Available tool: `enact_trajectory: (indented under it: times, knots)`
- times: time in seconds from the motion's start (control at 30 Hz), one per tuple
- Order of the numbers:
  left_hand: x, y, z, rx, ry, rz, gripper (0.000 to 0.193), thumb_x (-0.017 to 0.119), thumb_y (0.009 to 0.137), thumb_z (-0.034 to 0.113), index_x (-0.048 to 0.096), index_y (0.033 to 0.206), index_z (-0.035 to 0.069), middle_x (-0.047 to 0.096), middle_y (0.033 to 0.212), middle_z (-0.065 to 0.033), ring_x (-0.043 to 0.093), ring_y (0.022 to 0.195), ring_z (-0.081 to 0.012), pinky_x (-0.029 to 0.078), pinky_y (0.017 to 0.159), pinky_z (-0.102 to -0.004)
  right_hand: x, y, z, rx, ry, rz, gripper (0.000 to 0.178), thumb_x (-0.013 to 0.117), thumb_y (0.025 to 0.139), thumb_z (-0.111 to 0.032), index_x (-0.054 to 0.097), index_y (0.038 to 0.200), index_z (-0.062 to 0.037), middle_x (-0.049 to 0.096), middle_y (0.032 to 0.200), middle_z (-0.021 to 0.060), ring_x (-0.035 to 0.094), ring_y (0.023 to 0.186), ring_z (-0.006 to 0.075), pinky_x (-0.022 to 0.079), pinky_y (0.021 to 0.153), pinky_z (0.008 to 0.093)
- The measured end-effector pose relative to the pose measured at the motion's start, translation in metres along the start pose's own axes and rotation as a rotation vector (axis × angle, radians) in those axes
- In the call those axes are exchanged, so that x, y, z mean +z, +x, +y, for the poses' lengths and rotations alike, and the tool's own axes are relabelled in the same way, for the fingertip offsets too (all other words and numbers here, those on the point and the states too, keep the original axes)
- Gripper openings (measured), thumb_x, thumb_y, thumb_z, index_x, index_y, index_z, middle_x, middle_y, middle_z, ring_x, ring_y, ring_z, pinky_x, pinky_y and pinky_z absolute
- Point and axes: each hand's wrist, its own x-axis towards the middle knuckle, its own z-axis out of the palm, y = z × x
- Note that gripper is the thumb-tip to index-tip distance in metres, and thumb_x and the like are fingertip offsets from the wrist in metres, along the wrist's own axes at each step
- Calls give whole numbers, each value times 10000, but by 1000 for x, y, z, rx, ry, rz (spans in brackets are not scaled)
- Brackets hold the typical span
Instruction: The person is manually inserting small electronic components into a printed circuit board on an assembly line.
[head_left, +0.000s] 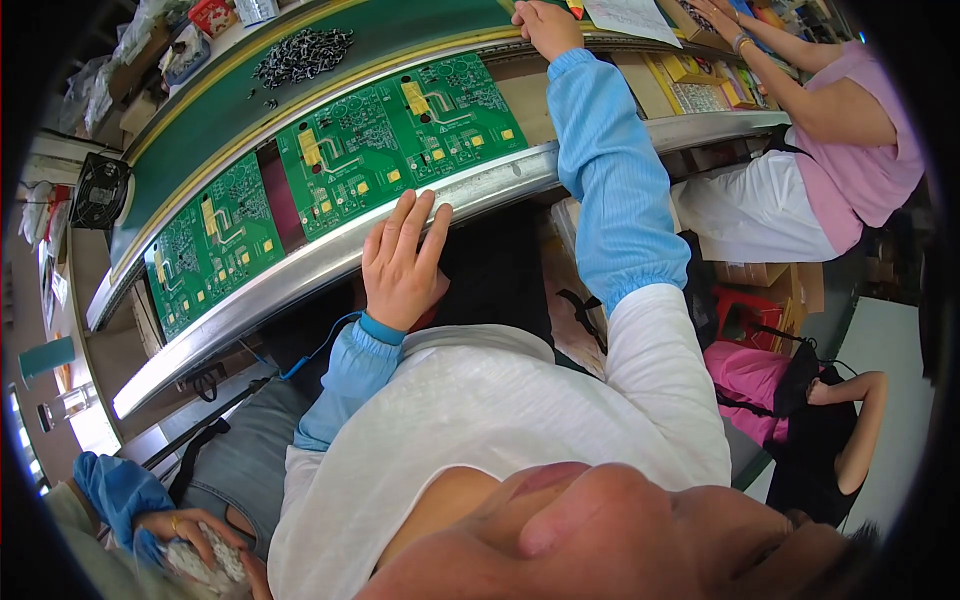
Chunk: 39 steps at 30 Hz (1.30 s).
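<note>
My left hand (404,262) lies with fingers stretched out on the silver metal rail (490,182), fingertips at the lower edge of a green circuit board panel (400,150). A second green circuit board panel (215,240) sits farther left along the same rail. Both carry yellow patches and many small holes. Far forward, my right hand (552,30) reaches past the panels to the other side of the line. Its fingers are curled together; whatever they may hold is hidden. Light blue sleeve covers (615,170) are on both my forearms.
A heap of small black parts with metal leads (303,57) lies on the green belt (190,150). A black fan (101,190) is at the left. To the right, a person in pink (860,130) works beside yellow boxes (690,70). Others sit lower left and lower right.
</note>
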Motion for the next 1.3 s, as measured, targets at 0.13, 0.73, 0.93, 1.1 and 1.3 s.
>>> enact_trajectory:
  times: [0.13,0.73,0.93,1.1,1.3]
  knots:
    - [-1,-2,-1,-4,5,-1,399,634,850,29,654,1243,96,617,1312,-100,581,1240,-292,431,986,-407,-4,2,-12,226,111,-154,193,516,946,-264,651,911,-131,687,872,98,642,804,321,502,758,460]
    - [-28,18,-1,-57,-272,-96,391,697,824,56,635,1210,51,607,1253,-154,579,1176,-349,443,976,-440,-10,7,-31,283,283,6,140,599,907,-237,697,939,-144,707,979,114,664,949,346,529,805,471]
    - [-81,88,-57,-88,-445,-41,294,658,848,-10,635,1140,16,626,1141,-167,606,1095,-330,470,952,-401,-74,11,-12,431,72,403,140,641,886,-223,667,978,-121,689,949,109,664,910,327,533,791,448]
    - [-59,144,-83,-92,-585,-61,214,625,900,2,636,1113,-2,642,995,-127,646,925,-223,502,803,-342,-94,-14,63,824,-181,539,351,684,863,-278,609,1170,-127,634,1135,154,625,1063,360,515,901,458]
    - [-11,138,-110,-91,-617,37,143,597,953,17,620,1091,-13,620,895,-120,615,798,-189,497,732,-309,-98,-20,72,1149,-48,349,435,637,924,-345,543,1306,-159,618,1227,198,625,1108,383,521,899,488]
